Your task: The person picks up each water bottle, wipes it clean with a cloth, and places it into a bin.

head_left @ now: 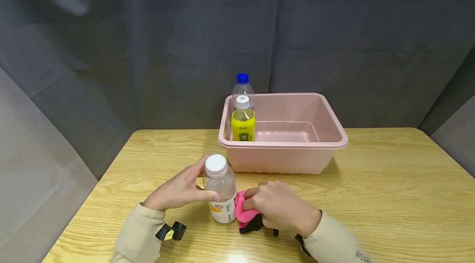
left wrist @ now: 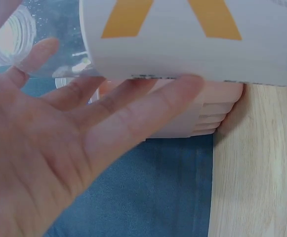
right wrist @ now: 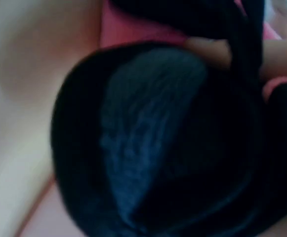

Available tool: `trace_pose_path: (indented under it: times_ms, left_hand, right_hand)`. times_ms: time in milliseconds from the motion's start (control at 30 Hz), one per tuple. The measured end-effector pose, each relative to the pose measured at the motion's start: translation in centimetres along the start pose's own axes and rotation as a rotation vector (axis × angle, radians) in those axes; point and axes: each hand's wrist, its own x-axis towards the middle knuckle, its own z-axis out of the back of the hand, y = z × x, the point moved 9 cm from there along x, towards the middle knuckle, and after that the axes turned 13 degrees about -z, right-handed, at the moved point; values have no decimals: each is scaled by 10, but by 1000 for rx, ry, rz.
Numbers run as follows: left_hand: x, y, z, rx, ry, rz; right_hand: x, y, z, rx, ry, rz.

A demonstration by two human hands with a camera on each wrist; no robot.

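Observation:
My left hand (head_left: 182,191) grips a clear bottle (head_left: 224,209) with a white cap and a white label marked in orange. The thumb lies across its front, and the other fingers go behind it. The bottle is roughly upright; whether its base touches the table cannot be told. In the left wrist view the bottle's label (left wrist: 183,49) runs along the fingers. My right hand (head_left: 280,207) holds a bunched pink and black cloth (head_left: 243,213) against the label's right side. Dark folds of the cloth (right wrist: 153,128) fill most of the right wrist view, blurred, and hide the fingertips.
Behind the hands, a pink plastic tub (head_left: 282,160) stands on the wooden table (head_left: 389,197). In its left end are a yellow-labelled bottle (head_left: 243,125) with a white cap and a clear bottle with a blue cap (head_left: 243,78). Grey curtain (head_left: 334,40) hangs behind the table.

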Motion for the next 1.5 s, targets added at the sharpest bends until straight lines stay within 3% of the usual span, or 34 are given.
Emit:
trace_pose_path:
  times_ms: [100, 200, 467, 600, 800, 900, 1200, 1500]
  left_hand:
    - [0, 1, 0, -1, -1, 8]
    - [0, 1, 1, 4, -4, 15]
    - [0, 1, 0, 1, 0, 13]
    - [0, 1, 0, 2, 2, 16]
    - [1, -2, -1, -22, 0, -12]
    - [1, -2, -2, -28, -1, -22]
    - [1, -2, -3, -42, -1, -18]
    - [0, 0, -1, -23, -5, 4]
  right_hand:
    - [2, 0, -14, -24, 47, -1]
    - [3, -2, -15, -26, 43, -7]
    - [-1, -6, 9, 70, -1, -24]
    - [-6, -7, 37, 79, -156, -19]
    - [-19, -2, 80, 133, -542, 61]
    - [-22, -1, 88, 159, -656, 79]
    - [-20, 3, 83, 118, -598, 70]
    - [-16, 5, 67, 52, -417, 61]
